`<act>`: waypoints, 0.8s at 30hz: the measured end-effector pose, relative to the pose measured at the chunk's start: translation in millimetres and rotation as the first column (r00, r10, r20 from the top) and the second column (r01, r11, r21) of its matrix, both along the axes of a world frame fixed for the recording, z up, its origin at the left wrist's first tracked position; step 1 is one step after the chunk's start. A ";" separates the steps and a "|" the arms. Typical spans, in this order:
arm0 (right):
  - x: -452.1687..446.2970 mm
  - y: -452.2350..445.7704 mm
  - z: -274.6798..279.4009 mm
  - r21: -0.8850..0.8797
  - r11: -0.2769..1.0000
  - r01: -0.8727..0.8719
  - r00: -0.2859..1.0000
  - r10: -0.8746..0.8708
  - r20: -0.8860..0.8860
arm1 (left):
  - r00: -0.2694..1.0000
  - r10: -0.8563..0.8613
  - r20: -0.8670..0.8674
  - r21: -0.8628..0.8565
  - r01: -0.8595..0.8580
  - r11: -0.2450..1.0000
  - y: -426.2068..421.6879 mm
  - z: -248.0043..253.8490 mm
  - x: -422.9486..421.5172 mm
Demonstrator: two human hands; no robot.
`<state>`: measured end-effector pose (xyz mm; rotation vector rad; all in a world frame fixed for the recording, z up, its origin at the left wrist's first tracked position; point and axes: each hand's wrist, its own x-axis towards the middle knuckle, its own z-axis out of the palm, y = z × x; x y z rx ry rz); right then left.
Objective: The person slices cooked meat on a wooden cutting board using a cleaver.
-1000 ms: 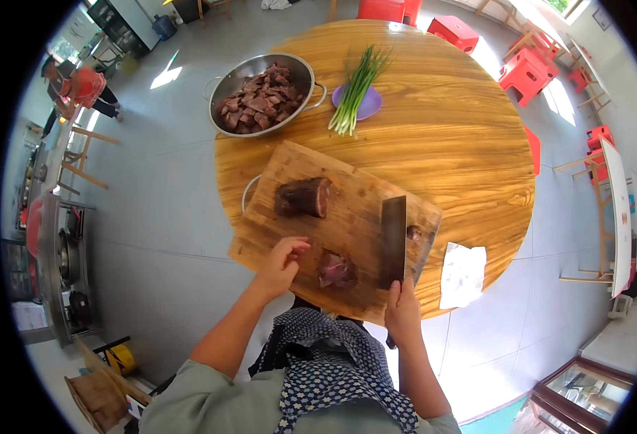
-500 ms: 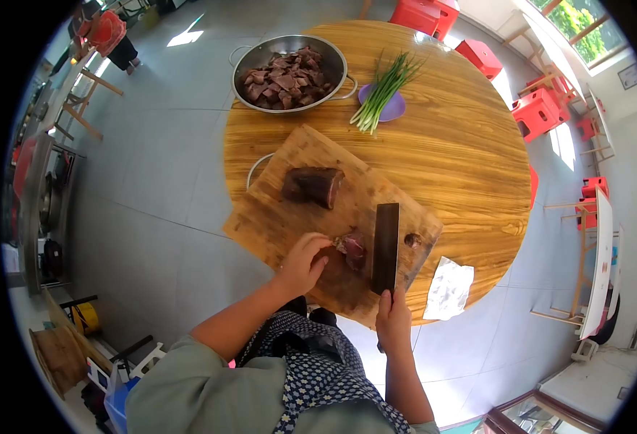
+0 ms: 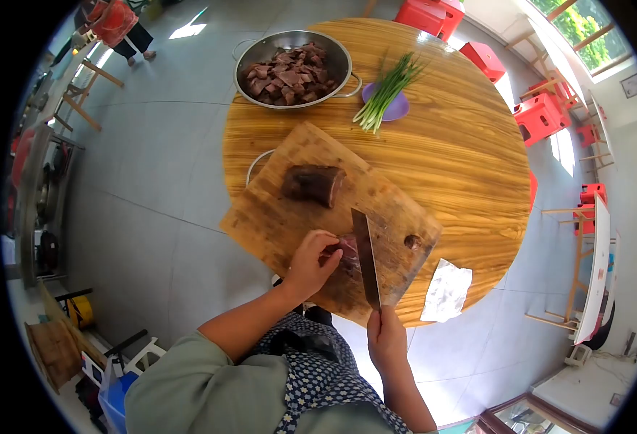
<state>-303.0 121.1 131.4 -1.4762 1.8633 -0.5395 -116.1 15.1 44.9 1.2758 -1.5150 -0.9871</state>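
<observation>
My right hand is closed around the handle of a cleaver. The blade stands nearly on edge at the right side of a small reddish piece of meat. With curled fingers, my left hand holds that piece down from the left, hiding part of it. Both rest over a wooden cutting board, set at an angle on the table. Farther up the board lies a larger dark chunk of meat, untouched by either hand.
A two-handled metal pan of sliced meat stands at the round table's far left. Beside it, scallions lie across a purple bowl. White paper lies right of the board. Red stools and another person are beyond.
The cleaver has moved left against the small meat piece, its blade turned more edge-down. My left hand has shifted slightly right and its fingers are more curled over the meat.
</observation>
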 end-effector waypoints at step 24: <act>-3.9 -3.6 14.9 0.173 0.976 -0.132 0.979 0.156 -0.132 | 0.999 0.014 -0.045 0.077 -0.010 0.997 -5.4 2.6 -6.9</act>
